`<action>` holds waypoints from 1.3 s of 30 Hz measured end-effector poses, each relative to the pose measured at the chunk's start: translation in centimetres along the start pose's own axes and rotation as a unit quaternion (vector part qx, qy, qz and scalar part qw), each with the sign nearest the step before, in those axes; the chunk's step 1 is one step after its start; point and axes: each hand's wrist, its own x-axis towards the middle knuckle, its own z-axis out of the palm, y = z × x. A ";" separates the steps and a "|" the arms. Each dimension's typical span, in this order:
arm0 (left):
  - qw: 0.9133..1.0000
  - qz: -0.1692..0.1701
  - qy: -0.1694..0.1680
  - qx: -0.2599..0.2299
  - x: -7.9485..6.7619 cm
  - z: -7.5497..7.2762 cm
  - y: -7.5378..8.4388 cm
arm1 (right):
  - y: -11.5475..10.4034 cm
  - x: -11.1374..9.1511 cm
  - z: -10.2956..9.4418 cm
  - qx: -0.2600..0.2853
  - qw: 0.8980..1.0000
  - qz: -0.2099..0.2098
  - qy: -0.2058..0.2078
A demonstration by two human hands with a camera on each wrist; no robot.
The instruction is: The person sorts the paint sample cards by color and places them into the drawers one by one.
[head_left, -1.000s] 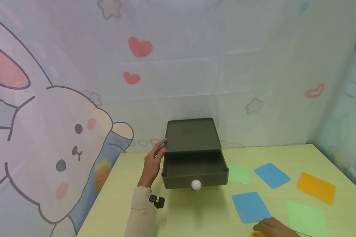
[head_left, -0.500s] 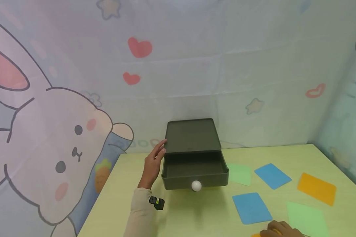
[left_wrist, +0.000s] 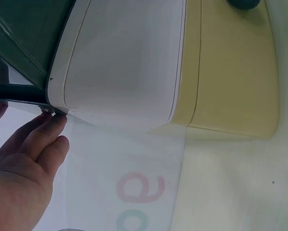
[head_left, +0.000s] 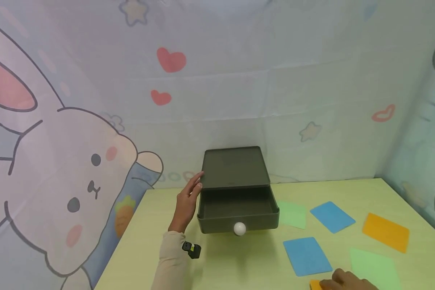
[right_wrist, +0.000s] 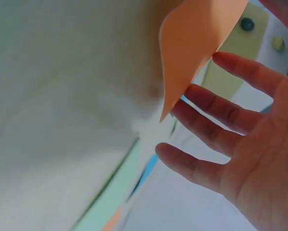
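Your left hand [head_left: 185, 207] lies with fingers extended against the left side of the chest [head_left: 235, 167], presumably to stop it shifting. The chest stands near the back edge of the counter [head_left: 137, 257], left of the middle. Its top drawer [head_left: 217, 224] is pulled out, white knob [head_left: 240, 228] toward the front edge, which leaves the compartment reachable from above.

Your right hand [head_left: 348, 281], toward the front edge and right of the chest, pinches an orange sheet [right_wrist: 197, 36]. The sheet bows; holding a thin sheet by its edge likely makes lifting easier. Whether it has fully left the counter cannot be told.

Toward the right edge lie the second orange sheet [head_left: 386, 232], back blue sheet [head_left: 332, 217], front blue sheet [head_left: 307, 256], back green sheet [head_left: 292, 214] and front green sheet [head_left: 375, 266], spread flat, probably for separate pick-up.
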 end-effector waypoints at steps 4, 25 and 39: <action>1.000 -0.002 0.001 -0.003 0.6 0.2 -1.3 | 0.9 0.9 -2.1 0.032 0.998 -0.055 -0.018; 0.999 0.030 0.022 -0.004 1.7 0.7 -4.4 | -2.7 12.0 -16.9 -0.050 0.997 -0.052 -0.015; 1.000 0.019 0.019 -0.003 1.7 0.6 -4.0 | -8.0 22.1 -19.0 0.017 0.987 -0.095 -0.128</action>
